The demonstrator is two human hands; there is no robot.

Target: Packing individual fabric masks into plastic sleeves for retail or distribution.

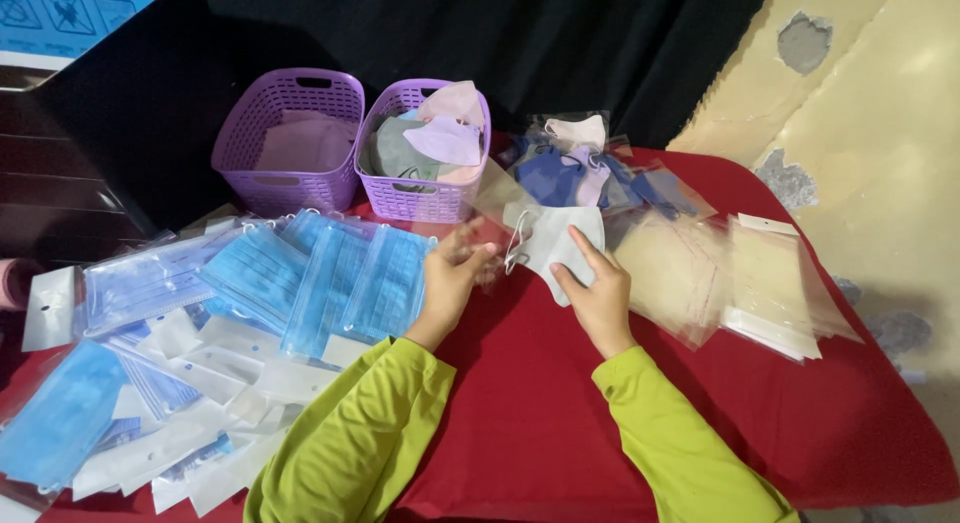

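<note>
My left hand (452,276) holds the edge of a clear plastic pouch (500,205) just above the red tablecloth (520,403). My right hand (598,295) presses on a folded white face mask (556,241) whose ear loops hang toward the pouch. The mask lies partly at the pouch's mouth. Both sleeves are lime green.
Two purple baskets stand at the back: the left basket (290,133) holds a pinkish sheet, the right basket (425,148) holds several loose masks. Bagged blue masks (300,273) cover the left side. Packed dark and pale masks (580,173) lie behind. A stack of clear pouches (760,283) sits right.
</note>
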